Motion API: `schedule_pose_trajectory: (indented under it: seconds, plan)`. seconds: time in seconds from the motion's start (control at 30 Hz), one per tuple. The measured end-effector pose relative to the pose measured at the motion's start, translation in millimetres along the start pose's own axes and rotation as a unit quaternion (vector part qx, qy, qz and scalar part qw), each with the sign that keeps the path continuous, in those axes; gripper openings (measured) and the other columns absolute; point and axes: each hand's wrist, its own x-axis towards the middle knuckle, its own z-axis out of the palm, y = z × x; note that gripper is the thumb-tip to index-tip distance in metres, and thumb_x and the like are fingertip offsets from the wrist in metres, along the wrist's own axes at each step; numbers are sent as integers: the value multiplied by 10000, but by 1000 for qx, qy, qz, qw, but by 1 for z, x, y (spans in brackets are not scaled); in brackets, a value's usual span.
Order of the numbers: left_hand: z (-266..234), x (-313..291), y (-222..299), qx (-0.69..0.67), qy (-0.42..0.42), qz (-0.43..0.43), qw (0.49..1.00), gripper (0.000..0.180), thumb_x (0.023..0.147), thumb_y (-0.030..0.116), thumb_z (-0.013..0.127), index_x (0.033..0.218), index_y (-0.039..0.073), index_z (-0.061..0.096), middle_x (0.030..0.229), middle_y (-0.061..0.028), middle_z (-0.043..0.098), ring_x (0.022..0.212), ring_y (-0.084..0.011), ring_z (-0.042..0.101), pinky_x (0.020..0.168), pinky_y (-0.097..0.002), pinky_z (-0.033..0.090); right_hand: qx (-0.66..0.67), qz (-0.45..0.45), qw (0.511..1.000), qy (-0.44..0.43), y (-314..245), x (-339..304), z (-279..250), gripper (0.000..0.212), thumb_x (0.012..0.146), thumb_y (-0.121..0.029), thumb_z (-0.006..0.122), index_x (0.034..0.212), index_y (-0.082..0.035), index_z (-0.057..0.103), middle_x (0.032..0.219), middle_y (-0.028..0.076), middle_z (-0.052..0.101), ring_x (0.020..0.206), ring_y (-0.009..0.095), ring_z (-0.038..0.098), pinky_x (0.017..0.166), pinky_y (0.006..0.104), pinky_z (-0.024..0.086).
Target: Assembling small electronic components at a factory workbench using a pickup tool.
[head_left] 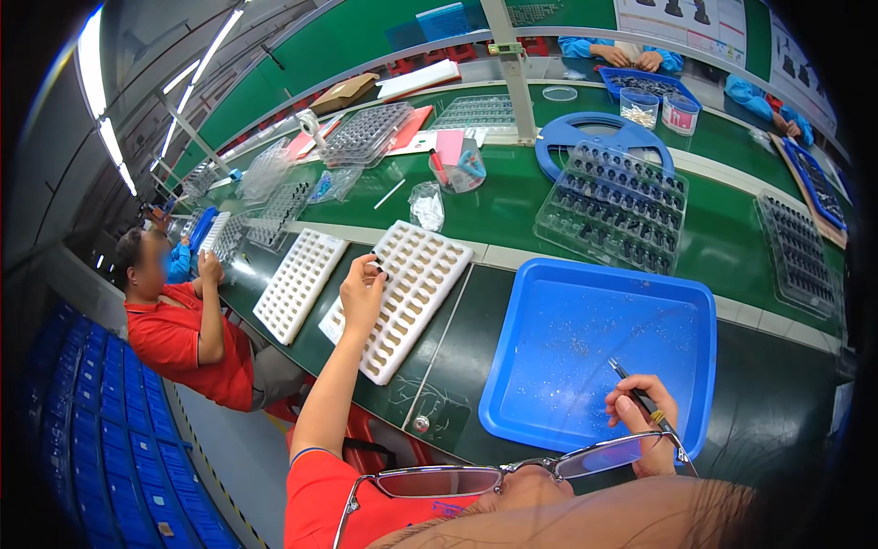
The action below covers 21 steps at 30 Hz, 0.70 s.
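My left hand [362, 291] reaches over a white tray with rows of shaped hollows [416, 291]. Its thumb and fingers are pinched together at the tray's upper left part; a small dark bit shows at the fingertips, too small to name. In my right hand [646, 412] is a slim black craft knife [637, 388], held like a pen with its pointed metal tip up and to the left. That hand is over the right side of a blue plastic tray [512, 366], whose bottom is strewn with tiny pale scraps.
Another white tray [300, 284] lies to the left. Beyond are a clear tray of black parts [615, 206], a blue reel [558, 146], a bag of white pieces [427, 208] and a cup with scissors [465, 174]. A co-worker in red [197, 339] sits at left; others work across the bench.
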Motion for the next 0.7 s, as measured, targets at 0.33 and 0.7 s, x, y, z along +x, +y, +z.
schedule_pose_trajectory:
  seconds: [0.33, 0.7]
  plan:
    - [-2, 2, -5, 38, 42, 7, 998, 378, 772, -59, 659, 1134, 8, 574, 823, -68, 635, 756, -135, 632, 661, -268, 539, 0, -8, 1000, -8, 0, 1, 1, 166, 866, -40, 616, 1024, -5, 581, 872, 123, 646, 772, 149, 626, 644, 260, 514]
    - [-1, 12, -38, 77, 41, 27, 996, 331, 733, 16, 709, 1056, 47, 645, 763, -113, 688, 684, -213, 671, 648, -325, 523, -16, -2, 1000, -9, 0, 0, -2, 173, 872, -64, 636, 1027, 1, 596, 870, 110, 652, 795, 139, 629, 652, 259, 518]
